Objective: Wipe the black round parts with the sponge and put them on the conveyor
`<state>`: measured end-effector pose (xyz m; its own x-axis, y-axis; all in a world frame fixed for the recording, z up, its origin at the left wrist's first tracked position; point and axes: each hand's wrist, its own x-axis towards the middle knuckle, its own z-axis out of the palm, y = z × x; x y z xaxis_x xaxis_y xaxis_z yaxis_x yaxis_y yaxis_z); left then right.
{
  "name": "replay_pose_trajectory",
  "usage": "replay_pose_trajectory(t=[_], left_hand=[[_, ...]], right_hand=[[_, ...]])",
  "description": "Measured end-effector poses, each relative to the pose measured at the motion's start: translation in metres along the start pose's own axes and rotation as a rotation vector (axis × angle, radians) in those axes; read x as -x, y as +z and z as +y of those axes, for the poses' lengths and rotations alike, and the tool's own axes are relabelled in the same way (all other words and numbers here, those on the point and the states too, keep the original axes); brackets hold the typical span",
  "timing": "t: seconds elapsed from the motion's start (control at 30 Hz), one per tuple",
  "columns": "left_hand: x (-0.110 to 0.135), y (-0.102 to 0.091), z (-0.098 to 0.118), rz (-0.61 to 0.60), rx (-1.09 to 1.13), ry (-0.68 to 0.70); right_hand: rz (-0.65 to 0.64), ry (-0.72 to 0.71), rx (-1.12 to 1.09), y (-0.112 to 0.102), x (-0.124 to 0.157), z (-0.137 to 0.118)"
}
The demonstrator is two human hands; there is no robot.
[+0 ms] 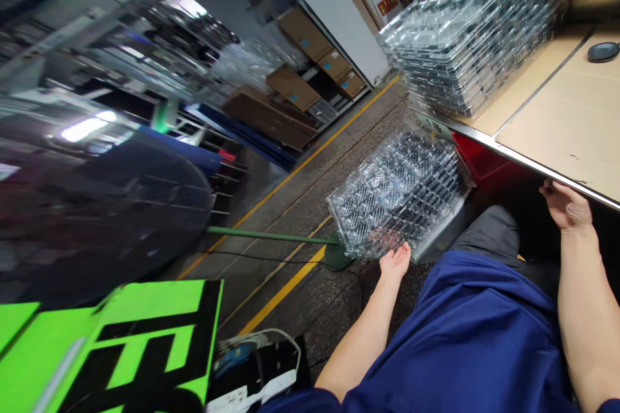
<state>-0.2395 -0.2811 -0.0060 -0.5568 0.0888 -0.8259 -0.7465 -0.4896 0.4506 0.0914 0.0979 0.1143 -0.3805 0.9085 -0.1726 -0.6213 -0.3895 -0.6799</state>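
Observation:
My left hand (pixel 394 262) reaches down beside my lap and grips the near edge of a stack of clear plastic blister trays (pixel 397 193) that sits low, next to the table. The fingers go under the stack, so only the palm and thumb show. Over at the right, my right hand (pixel 566 205) curls onto the underside of the table's metal edge (pixel 513 155). A taller stack of the same clear trays (pixel 465 32) rests on the tabletop's left end.
Cardboard sheets (pixel 566 110) cover the tabletop, with a dark round disc (pixel 603 51) at the far right. A standing fan's green pole (pixel 271 237) and base lie across the floor. Yellow floor lines, cardboard boxes (pixel 305 32) and a power strip (pixel 252 387) are nearby.

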Motion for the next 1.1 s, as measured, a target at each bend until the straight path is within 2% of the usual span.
replay_pose_trajectory(t=[0.33, 0.53, 0.77, 1.1], left_hand=[[0.005, 0.005, 0.004, -0.05, 0.03, -0.004], [0.014, 0.0, 0.0, -0.081, 0.043, 0.016], [0.016, 0.001, -0.009, -0.099, 0.042, 0.091], [0.023, 0.003, -0.005, -0.095, 0.018, 0.097]], right_hand=[[-0.006, -0.007, 0.002, 0.0, -0.001, 0.0], [-0.016, -0.017, -0.004, -0.001, -0.001, 0.0], [0.044, 0.001, -0.03, 0.002, -0.002, -0.001], [0.05, 0.004, -0.013, 0.004, 0.0, -0.002]])
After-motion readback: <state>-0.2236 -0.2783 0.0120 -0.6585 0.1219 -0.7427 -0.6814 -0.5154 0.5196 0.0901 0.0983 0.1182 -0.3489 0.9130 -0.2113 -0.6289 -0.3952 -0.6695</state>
